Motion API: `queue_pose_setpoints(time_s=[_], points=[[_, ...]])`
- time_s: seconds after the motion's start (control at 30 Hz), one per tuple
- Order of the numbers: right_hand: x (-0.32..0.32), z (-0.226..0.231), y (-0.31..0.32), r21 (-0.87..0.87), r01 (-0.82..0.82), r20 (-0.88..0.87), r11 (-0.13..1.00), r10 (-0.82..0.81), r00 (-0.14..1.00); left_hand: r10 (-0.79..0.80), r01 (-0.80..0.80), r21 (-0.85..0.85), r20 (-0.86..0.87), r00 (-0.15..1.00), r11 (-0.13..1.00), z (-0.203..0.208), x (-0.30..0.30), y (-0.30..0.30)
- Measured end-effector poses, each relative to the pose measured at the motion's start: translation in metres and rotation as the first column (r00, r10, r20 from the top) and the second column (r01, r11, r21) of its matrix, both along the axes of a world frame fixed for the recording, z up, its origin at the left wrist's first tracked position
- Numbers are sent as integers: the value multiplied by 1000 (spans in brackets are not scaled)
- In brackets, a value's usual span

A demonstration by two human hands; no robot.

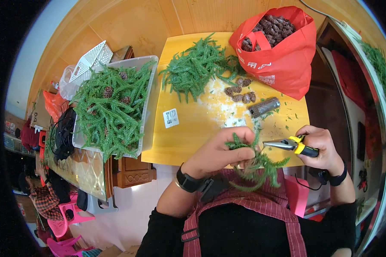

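Over the near edge of the yellow table (pixel 167 147), my left hand (pixel 225 150) is closed on a green artificial pine sprig (pixel 261 171), its needled tips hanging below the fingers. My right hand (pixel 324 145) grips long-nose pliers (pixel 287 144) by their yellow and black handles. The plier tips point left and reach the sprig's stem beside my left fingers; whether the jaws bite on it I cannot tell. Just beyond lie a dark brown cylinder (pixel 264 107), several small pine cones (pixel 240 91) and scattered white powder (pixel 218 103).
A pile of loose pine sprigs (pixel 193 68) covers the table's far side. Behind it to the right stands a red bag (pixel 278 73) full of pine cones. At left, a clear bin (pixel 146 124) holds finished-looking sprigs with cones. A white label (pixel 170 118) lies on the table.
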State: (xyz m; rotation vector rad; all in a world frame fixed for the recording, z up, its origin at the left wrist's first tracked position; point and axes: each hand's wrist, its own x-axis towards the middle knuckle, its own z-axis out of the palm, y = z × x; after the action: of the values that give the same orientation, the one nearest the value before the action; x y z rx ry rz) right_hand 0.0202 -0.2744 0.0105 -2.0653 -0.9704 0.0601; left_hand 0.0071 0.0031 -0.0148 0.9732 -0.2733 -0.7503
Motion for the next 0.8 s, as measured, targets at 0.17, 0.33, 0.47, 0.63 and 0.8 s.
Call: queue_pose_setpoints(time_s=[0.17, 0.33, 0.47, 0.63, 0.8], points=[[-16, 6, 7, -189, 263, 28, 946, -262, 965, 56, -747, 169, 962, 266, 643, 3, 4, -6], [-10, 3, 6, -66, 165, 79, 984, -159, 984, 178, -709, 129, 923, 342, 693, 1, 2, -6], [-9, 4, 7, -44, 138, 28, 989, -137, 990, 249, -642, 145, 840, 482, 752, -1, 1, -6], [-9, 4, 5, -38, 121, -14, 992, -122, 992, 222, -653, 129, 876, 427, 746, 1, 1, -6], [-8, 2, 4, -32, 129, -47, 991, -130, 990, 223, -621, 127, 863, 454, 774, 4, 0, -6]])
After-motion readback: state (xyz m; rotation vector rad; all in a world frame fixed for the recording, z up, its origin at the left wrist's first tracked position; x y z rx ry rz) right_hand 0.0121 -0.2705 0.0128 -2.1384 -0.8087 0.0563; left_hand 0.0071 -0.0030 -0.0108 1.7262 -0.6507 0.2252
